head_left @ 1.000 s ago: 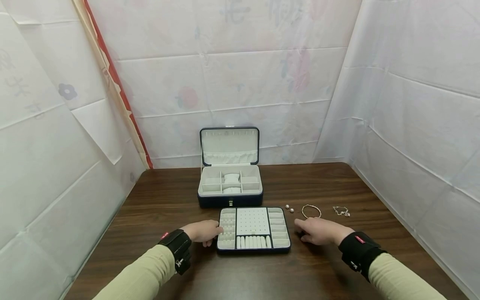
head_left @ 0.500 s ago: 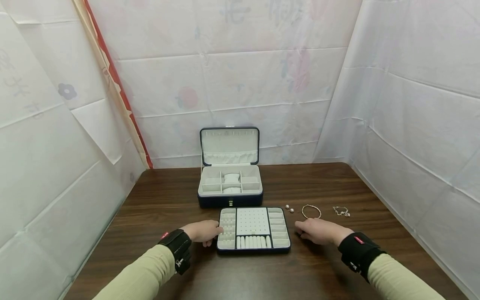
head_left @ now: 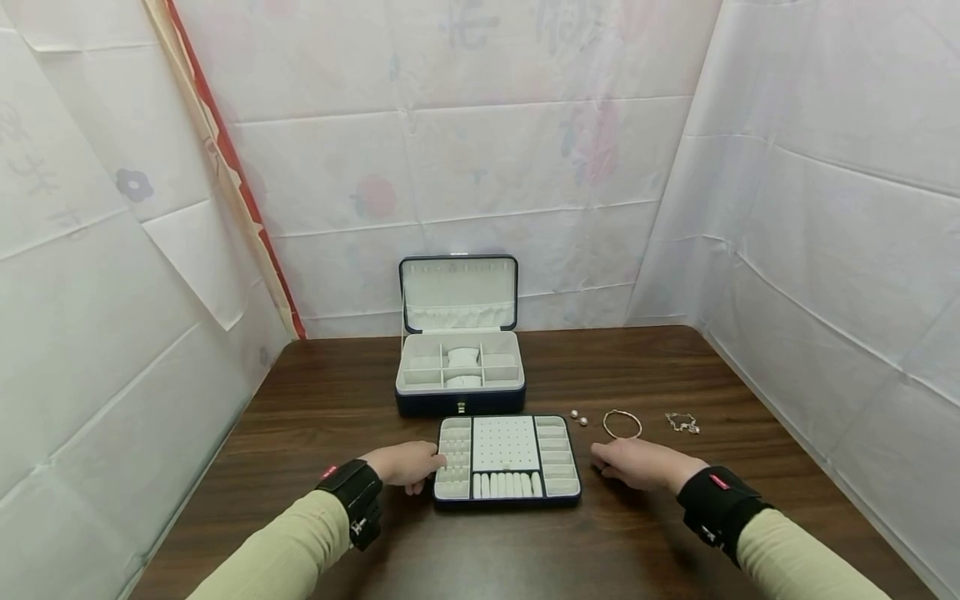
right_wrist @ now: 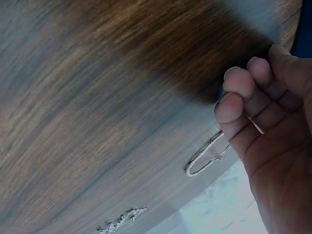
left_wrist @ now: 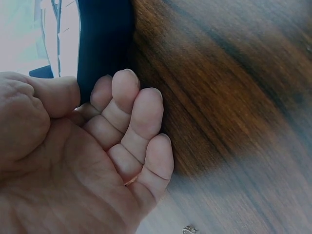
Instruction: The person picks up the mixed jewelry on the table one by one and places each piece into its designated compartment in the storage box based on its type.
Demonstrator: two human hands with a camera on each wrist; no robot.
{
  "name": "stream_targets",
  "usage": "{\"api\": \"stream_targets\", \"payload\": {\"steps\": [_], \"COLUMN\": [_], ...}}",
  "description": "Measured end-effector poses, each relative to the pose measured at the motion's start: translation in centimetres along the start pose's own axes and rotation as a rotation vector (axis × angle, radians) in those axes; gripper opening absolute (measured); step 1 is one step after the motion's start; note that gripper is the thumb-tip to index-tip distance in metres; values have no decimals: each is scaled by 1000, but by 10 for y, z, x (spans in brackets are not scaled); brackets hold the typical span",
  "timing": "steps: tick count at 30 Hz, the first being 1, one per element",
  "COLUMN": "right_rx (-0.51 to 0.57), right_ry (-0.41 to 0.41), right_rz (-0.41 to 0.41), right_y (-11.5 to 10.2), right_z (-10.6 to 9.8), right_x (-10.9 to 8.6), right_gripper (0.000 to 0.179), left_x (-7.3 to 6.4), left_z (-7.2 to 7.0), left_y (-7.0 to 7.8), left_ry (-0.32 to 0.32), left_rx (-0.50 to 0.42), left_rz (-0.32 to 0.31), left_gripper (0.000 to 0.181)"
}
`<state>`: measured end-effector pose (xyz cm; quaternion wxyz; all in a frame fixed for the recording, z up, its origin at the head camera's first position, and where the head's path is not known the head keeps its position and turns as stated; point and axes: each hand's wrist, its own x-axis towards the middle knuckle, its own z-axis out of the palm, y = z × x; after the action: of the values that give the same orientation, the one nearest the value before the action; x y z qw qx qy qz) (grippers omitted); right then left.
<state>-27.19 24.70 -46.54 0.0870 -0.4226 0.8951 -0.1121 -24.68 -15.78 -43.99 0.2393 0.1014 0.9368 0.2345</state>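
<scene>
A dark-blue jewelry tray (head_left: pixel 506 504) with pale compartments, a perforated panel and ring rolls lies flat on the table. My left hand (head_left: pixel 405 463) pinches its left edge, the thumb at the rim and curled fingers against the dark side wall (left_wrist: pixel 105 44). To the tray's right, my right hand (head_left: pixel 637 463) rests low over the table, fingers loosely curled around nothing. Just beyond it lies a thin bangle (head_left: pixel 605 423). Two pearl-like earrings (head_left: pixel 583 421) sit near the tray's upper right corner. A chain bracelet (head_left: pixel 694 430) is farther right, also visible in the right wrist view.
Behind the tray stands a dark-blue jewelry box (head_left: pixel 491 402) with its lid (head_left: pixel 459 292) raised and white cushions (head_left: pixel 463 357) in its middle compartments. White sheeting (head_left: pixel 330 167) encloses the dark wooden table (head_left: pixel 330 367) at the back and sides.
My right hand has shifted very slightly, its fingertips drawn a touch to the right. The left hand, tray and jewelry have stayed in place.
</scene>
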Motion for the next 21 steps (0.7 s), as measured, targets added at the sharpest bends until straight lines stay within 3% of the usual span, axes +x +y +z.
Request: {"api": "stream_targets", "payload": {"steps": [9, 21], "right_rx": [-22, 17], "right_ry": [20, -4], "right_rz": [-28, 22], "right_y": [1, -3], "right_z": [1, 1], "right_x": [-2, -4], "right_gripper": [18, 12], "left_x": [-2, -2], "left_z": [-1, -1], "left_y": [1, 0], "left_ry": [2, 0], "left_rx": [-12, -19], "left_rz": [13, 10], "left_gripper": [23, 23]}}
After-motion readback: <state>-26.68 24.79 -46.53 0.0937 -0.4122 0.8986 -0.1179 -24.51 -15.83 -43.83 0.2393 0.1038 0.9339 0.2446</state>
